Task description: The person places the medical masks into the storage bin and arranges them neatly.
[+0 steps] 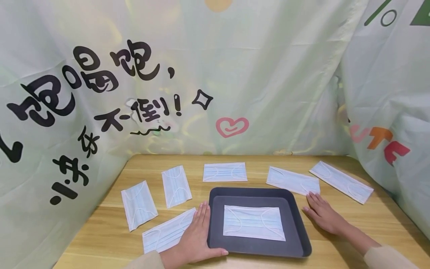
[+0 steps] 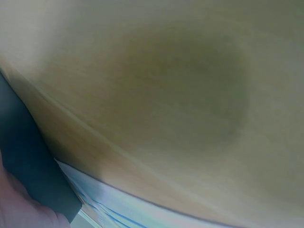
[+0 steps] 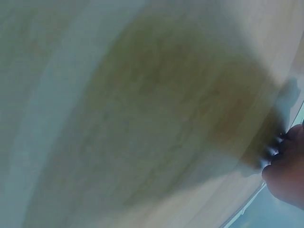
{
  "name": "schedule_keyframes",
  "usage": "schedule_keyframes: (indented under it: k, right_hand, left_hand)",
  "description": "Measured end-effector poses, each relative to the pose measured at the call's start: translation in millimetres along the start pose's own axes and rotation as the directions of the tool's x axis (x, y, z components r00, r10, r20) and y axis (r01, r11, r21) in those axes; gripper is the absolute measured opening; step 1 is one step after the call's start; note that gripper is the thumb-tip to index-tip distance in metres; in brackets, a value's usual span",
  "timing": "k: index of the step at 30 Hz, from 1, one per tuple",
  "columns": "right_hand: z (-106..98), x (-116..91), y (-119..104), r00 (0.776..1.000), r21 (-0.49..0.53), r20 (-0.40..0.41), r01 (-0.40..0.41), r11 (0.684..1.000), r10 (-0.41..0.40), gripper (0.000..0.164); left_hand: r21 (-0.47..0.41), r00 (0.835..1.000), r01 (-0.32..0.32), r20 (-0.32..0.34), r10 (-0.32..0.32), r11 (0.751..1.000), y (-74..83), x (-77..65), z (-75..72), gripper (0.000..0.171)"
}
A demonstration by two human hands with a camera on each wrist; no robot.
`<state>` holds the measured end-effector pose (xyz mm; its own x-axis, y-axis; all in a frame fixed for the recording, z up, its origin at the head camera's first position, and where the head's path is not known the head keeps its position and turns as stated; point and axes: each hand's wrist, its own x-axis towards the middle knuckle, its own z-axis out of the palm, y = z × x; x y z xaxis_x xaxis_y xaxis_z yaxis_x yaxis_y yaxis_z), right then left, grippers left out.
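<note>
My left hand (image 1: 195, 239) lies along the left side of a dark grey tray (image 1: 256, 252), fingers straight and thumb at the front rim. Inside the tray is one pale blue pleated face mask (image 1: 253, 223) with white ear loops, lying flat. Under and beside my left hand another mask (image 1: 168, 233) is partly hidden. To the right of the tray my right hand (image 1: 324, 215) rests with fingers extended, its fingertips at the near edge of a mask (image 1: 292, 180). The right wrist view shows only part of that hand (image 3: 287, 166), over wood.
More face masks lie flat around the tray: two at the left (image 1: 139, 205), one behind (image 1: 225, 172) and one at the far right (image 1: 341, 182). The wooden table (image 1: 100, 228) ends at a printed cloth curtain (image 1: 268, 93) behind and on both sides.
</note>
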<state>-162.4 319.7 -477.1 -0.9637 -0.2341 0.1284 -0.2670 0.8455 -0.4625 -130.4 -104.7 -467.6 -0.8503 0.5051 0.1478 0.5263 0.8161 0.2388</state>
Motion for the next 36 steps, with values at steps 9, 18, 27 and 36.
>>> schedule_keyframes:
  k: [9,18,27,36]
  right_hand:
    - [2,-9,2,1.0,0.049,0.006,-0.011,0.999,0.011,0.059]
    - [-4,-8,-1,0.995,0.023,-0.097,0.024,0.999,-0.022,0.05]
    - [-25,10,2,0.9,0.026,-0.425,-0.1,0.995,0.101,0.027]
    - [-32,23,14,0.816,0.209,-0.345,-0.414,0.886,0.463,0.035]
  left_hand:
    - [-0.028,1.0,0.01,0.022,-0.01,1.0,0.4,0.4,-0.4,0.124]
    - [-0.03,0.998,0.028,0.05,-0.027,0.999,1.0,1.4,-2.3,0.125]
    - [-0.03,0.998,0.031,0.053,-0.029,0.999,1.4,0.9,-0.7,0.126]
    - [0.004,1.0,0.005,0.006,-0.005,1.0,1.5,0.1,-0.9,0.125]
